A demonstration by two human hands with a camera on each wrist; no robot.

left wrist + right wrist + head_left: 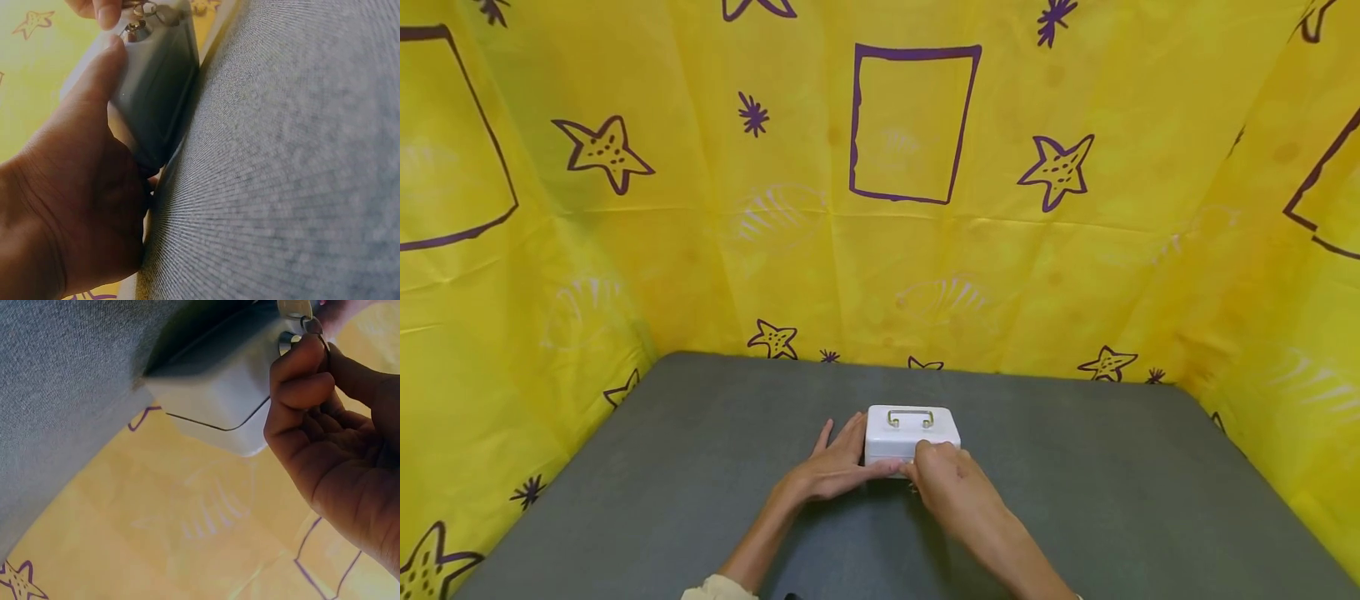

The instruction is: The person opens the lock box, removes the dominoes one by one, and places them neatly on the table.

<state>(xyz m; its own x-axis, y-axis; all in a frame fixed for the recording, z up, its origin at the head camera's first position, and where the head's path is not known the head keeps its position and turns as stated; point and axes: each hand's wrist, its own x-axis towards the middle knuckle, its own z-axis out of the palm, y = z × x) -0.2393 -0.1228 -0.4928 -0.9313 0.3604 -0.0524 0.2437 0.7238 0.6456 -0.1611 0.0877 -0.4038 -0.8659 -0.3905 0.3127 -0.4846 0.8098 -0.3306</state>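
A small white cash box (904, 430) with a gold-coloured handle (910, 414) on its lid stands on the dark table. My left hand (837, 468) lies against the box's left side with straight fingers, its thumb stretched along the front. In the left wrist view that thumb (103, 72) reaches close to the round lock (135, 30). My right hand (951, 483) is at the front, fingers curled, pinching a key at the lock. Mostly hidden by those fingers, the key has a ring (312, 325) and a second metal tag or key (294, 307) hanging with it.
The dark grey fabric-covered table (700, 433) surrounds the box. Yellow cloth (790, 275) with purple stars and frames hangs behind it and at both sides. A dark line marks the seam (200, 424) between lid and base.
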